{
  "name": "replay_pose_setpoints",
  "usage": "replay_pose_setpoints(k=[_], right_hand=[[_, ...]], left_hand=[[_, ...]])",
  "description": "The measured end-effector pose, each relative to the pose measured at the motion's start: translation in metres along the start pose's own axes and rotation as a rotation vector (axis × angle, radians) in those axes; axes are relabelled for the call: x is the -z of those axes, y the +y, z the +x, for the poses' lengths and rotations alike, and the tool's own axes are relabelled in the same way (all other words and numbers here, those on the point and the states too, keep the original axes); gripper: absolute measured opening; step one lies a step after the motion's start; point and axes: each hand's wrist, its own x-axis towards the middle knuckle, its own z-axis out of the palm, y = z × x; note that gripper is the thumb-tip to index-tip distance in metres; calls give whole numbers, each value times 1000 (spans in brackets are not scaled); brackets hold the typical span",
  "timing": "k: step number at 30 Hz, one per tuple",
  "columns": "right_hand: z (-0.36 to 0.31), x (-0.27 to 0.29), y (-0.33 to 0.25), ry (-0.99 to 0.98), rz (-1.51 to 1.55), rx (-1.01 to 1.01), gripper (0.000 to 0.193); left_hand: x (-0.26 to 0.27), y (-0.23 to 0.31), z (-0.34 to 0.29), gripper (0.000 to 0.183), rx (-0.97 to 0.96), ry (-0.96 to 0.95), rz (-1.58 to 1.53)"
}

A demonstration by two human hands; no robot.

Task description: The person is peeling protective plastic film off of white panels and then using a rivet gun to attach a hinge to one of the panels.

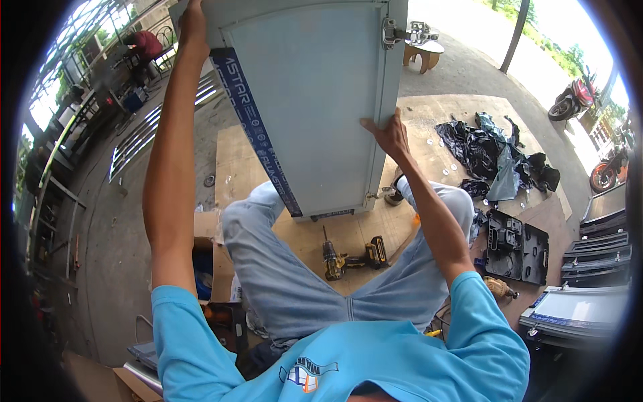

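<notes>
A pale grey framed cabinet door (311,114) stands upright, slightly tilted, in front of me between my knees. My left hand (193,33) is closed on its upper left edge, the fingertips partly out of sight. Around the right edge, about halfway down, my right hand (390,137) grips with the thumb on the front face. A metal hinge (402,33) sticks out from the door's upper right edge, and another hinge (379,194) sits low on that side. Blue printed film (258,134) runs along the left frame. Below the door lies a yellow and black cordless drill (341,260).
Plywood (234,157) covers the floor under the door. Crumpled black plastic (495,157) lies at the right, above an opened black tool case (514,246). More framed panels (576,308) are stacked at far right. A cardboard box (222,268) stands by my left knee. A person (144,45) sits far back left.
</notes>
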Motion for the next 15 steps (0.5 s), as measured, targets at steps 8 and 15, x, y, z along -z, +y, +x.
replay_pose_setpoints(k=[8,15], right_hand=[[-12,-32,-30,-145,22,45,85],[-6,-25,-29,-119,71,-16,88]], left_hand=[[46,25,-6,50,-214,1,140],[49,33,-7,46,-86,-229,-59]])
